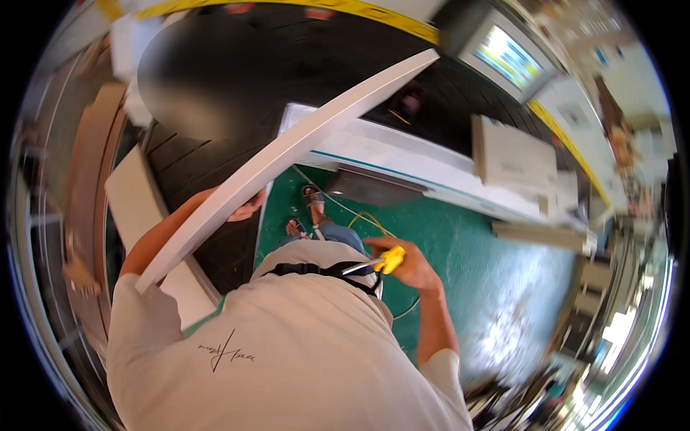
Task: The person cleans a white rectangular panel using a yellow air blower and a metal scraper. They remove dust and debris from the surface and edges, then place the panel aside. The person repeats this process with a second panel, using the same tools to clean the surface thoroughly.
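A long white panel [287,147] runs slantwise from beside my left upper arm to the far middle, its narrow edge toward me. My left hand [246,207] is closed on the panel's edge, fingers curled around its right side; the rest of the hand is behind the panel. In front of my waist, my right hand [410,266] grips a yellow-handled tool [392,259] with a slim metal shaft. The shaft points left, close to the black strap at my waist. I cannot make out the tool's exact kind.
Beyond the panel stands a long white worktop [402,154] with stacked boards [514,154] at its right. A monitor [509,57] is at the far right. A yellow hose [374,221] hangs above the green floor [474,287]. Brown boards [93,179] stand at left.
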`<control>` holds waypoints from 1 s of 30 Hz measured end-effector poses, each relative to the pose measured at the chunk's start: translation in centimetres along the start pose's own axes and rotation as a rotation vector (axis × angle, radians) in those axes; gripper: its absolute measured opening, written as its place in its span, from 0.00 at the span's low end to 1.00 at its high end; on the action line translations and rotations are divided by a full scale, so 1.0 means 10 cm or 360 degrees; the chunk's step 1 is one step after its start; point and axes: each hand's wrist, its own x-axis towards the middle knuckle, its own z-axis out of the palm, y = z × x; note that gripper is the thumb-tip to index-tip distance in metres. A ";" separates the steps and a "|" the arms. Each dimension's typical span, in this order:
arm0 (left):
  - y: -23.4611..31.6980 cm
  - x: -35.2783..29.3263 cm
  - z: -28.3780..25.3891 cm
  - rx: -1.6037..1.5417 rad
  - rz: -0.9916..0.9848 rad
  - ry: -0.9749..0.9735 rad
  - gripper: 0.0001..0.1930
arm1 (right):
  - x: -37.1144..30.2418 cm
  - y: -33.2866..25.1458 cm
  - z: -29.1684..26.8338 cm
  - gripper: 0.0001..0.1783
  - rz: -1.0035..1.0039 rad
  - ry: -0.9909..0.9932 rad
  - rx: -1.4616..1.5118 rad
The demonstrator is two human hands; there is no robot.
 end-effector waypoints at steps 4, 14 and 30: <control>0.36 0.62 0.47 0.0899 -0.0464 0.1362 0.38 | 0.12 -0.06 0.11 0.42 -0.0247 -0.0117 0.0679; 1.23 2.41 1.27 0.2607 -0.0704 0.1252 0.37 | -0.01 0.15 -0.06 0.12 -0.0148 0.1017 0.1575; -0.10 5.31 0.95 0.0506 0.1037 0.1981 0.30 | -0.61 1.95 -3.89 0.13 -0.0172 0.1185 0.1892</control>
